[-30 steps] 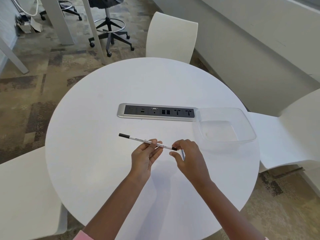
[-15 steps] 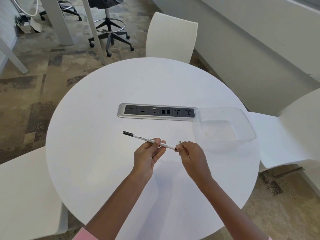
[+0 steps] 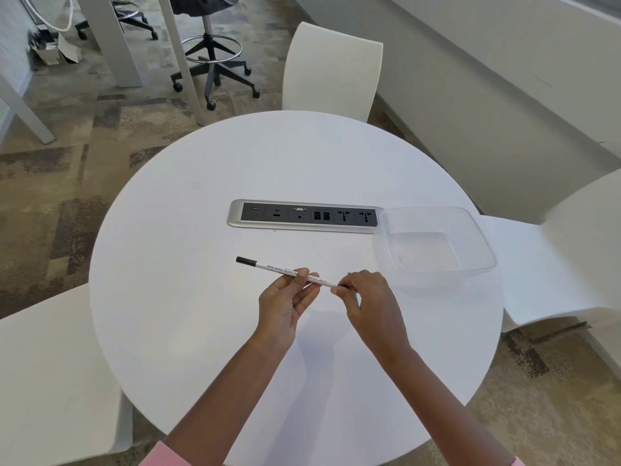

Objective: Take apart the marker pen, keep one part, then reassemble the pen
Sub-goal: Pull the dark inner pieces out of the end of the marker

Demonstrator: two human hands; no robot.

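1. White round table (image 3: 201,331) carries a socket strip (image 3: 305,216), with a clear tub (image 3: 420,250) at the strip's right end.
2. Pen (image 3: 268,265) is held over the table between both hands, black end pointing left.
3. Left hand (image 3: 285,304) pinches the barrel's middle.
4. Right hand (image 3: 373,307) pinches the pen's right end.

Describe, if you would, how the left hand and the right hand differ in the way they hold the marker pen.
The left hand grips the marker pen mid-barrel, while the right hand pinches its right-side end. The left hand's palm faces up; the right hand shows its back, with its fingertips curled over the pen's end. Both hold the same pen over the white table.
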